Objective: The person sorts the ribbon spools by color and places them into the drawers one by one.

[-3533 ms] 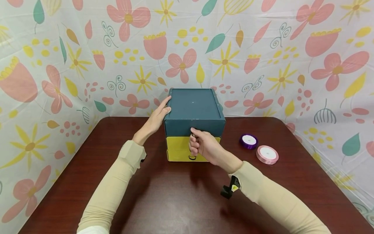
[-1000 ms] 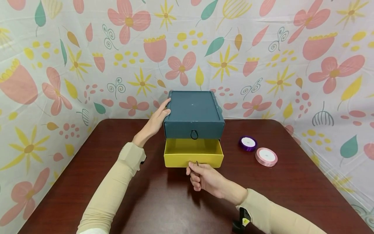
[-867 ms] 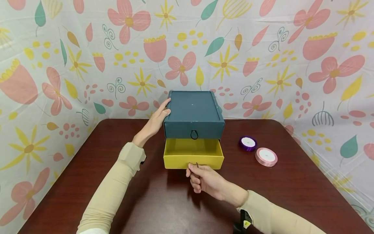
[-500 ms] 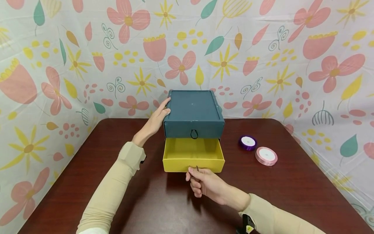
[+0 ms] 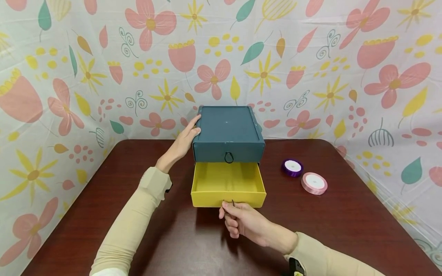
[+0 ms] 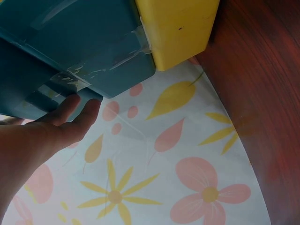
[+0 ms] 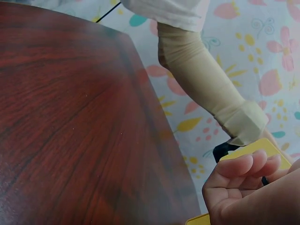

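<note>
The drawer [image 5: 224, 180] stands out of the box [image 5: 228, 124] just beyond the right grip [image 5: 245, 222], its front wall facing that grip and its bare yellow floor in sight behind the wall. The right grip is clamped on the drawer's thin black loop [image 5: 233, 202], pinched between thumb and fingers. The drawer looks light and fairly stiff, with thin, smooth walls that might flex or slip under bare fingertips, so the loop at the middle of the front is the better hold; a level, straight pull there should keep it from skewing. The loop itself looks thin and bendy, better suited to pulling than lifting, and if the drawer came right out its front could drop, so a palm beneath would help. Farther off and to the left of the right grip, the left grip [image 5: 180, 143] is not clamped: its fingers lie extended against the box's side, which should steady a body that seems light enough to slide. A second loop [image 5: 229, 157] hangs on the blue front above. Right of and beyond the right grip, a purple spool [image 5: 292, 168] and a pink spool [image 5: 314, 183] lie flat on the counter [image 5: 172, 237].
</note>
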Tool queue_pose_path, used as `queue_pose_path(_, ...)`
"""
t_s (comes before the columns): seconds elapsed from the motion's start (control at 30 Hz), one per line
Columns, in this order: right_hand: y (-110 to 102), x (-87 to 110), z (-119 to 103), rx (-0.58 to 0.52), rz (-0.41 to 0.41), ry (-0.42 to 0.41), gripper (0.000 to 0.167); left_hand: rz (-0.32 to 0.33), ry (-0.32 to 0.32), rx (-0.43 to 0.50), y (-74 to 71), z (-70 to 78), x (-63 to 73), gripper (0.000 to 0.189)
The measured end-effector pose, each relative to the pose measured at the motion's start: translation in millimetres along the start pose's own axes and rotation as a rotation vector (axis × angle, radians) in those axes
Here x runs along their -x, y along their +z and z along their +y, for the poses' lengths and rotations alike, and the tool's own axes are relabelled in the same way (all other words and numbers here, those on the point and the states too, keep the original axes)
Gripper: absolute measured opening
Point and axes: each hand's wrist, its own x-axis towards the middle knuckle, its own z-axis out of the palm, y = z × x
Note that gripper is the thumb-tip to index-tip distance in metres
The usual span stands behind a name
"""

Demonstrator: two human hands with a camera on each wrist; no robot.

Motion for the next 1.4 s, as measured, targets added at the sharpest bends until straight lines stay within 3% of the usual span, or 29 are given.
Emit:
queue_pose_path(0.17, 1, 1.6, 1, 0.003, 0.000, 0.001, 0.031, 0.002, 0.001, -0.002, -1.5, -2.4, -1.2, 0.059)
queue_pose_path(0.43, 1, 2.5, 4, -0.006, -0.023, -0.014, 0.032, 0.034, 0.023, -0.019, -1.6, -32.7, -15.6, 0.058)
queue_pose_path(0.8, 6, 16.1, 8, -0.004, -0.182, 0.007, 0.028, 0.042, 0.030, -0.007, 0.7, -35.4, -13.8, 0.059)
queue_pose_path(0.93, 7, 25.7, -1, 0.017, -0.241, -0.072, 0.027, 0.034, 0.021, 0.006, 1.2, -36.0, -12.9, 0.059)
queue_pose_path(1.17, -8, 41.2, -36, 0.034, -0.350, -0.334, 0.032, 0.031, 0.031, 0.011, 1.1, -35.5, -14.7, 0.059)
queue_pose_path(1.4, -51, 50.4, -73, 0.038, -0.290, -0.531, 0.043, 0.028, 0.025, 0.024, 0.4, -34.0, -15.8, 0.059)
